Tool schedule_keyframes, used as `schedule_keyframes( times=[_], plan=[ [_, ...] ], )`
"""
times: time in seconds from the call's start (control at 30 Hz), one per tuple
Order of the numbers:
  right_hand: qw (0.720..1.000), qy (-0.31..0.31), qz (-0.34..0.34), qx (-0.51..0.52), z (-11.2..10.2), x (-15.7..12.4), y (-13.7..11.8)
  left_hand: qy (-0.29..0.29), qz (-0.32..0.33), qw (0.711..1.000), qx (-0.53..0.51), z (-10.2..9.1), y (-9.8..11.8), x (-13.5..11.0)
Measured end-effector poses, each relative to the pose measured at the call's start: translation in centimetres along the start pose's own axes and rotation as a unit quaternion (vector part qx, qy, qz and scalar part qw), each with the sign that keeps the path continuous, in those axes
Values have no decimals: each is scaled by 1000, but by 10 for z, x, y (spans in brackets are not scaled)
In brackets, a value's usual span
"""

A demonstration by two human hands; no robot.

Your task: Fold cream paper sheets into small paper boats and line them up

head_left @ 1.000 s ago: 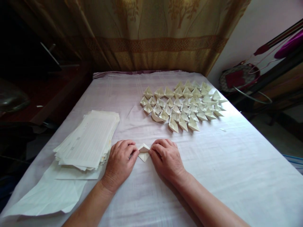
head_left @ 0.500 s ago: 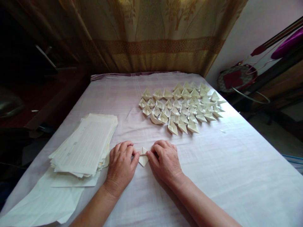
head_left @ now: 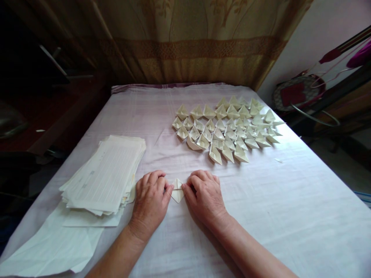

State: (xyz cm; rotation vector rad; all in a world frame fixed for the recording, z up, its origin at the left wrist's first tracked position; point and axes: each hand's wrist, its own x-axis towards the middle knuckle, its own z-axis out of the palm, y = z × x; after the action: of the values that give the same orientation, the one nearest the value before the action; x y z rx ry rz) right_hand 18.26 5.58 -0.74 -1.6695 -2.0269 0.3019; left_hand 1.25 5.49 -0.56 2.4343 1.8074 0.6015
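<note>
A small folded piece of paper (head_left: 177,194), diamond-shaped with a crease line across its middle, lies on the cloth between my hands. My left hand (head_left: 152,195) pinches its left corner between thumb and fingers. On the opposite corner my right hand (head_left: 205,193) has its thumb and curled fingers closed. Beyond the hands, to the right, stand several rows of folded paper boats (head_left: 216,154), pale cream and set close together. The fingertips under the paper are partly hidden.
A stack of printed paper sheets (head_left: 106,175) lies left of my hands, over a larger crumpled sheet (head_left: 55,243). A pale cloth (head_left: 290,216) covers the table. A curtain (head_left: 191,50) hangs behind it. A bag (head_left: 298,92) is at the right, and a paper scrap (head_left: 278,160) lies near the boats.
The view has shifted slightly, so the boats sit a little further right. Both hands keep their grip on the folded paper, which shows slightly more of its surface between the thumbs.
</note>
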Motion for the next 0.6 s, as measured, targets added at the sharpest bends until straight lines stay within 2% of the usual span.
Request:
schedule_keyframes(
  times=[0.2, 0.4, 0.6],
  plan=[
    [1000, 5, -4, -6, 2, -1, -1, 6, -6, 1000, -10, 1, -1, -1],
    [999, 13, 3, 34, 3, -1, 1, 3, -26, 999, -40, 5, -5, -1],
    [998, 10, -5, 61, 4, 0, 3, -7, 23, 997, -70, 6, -8, -2]
  ],
)
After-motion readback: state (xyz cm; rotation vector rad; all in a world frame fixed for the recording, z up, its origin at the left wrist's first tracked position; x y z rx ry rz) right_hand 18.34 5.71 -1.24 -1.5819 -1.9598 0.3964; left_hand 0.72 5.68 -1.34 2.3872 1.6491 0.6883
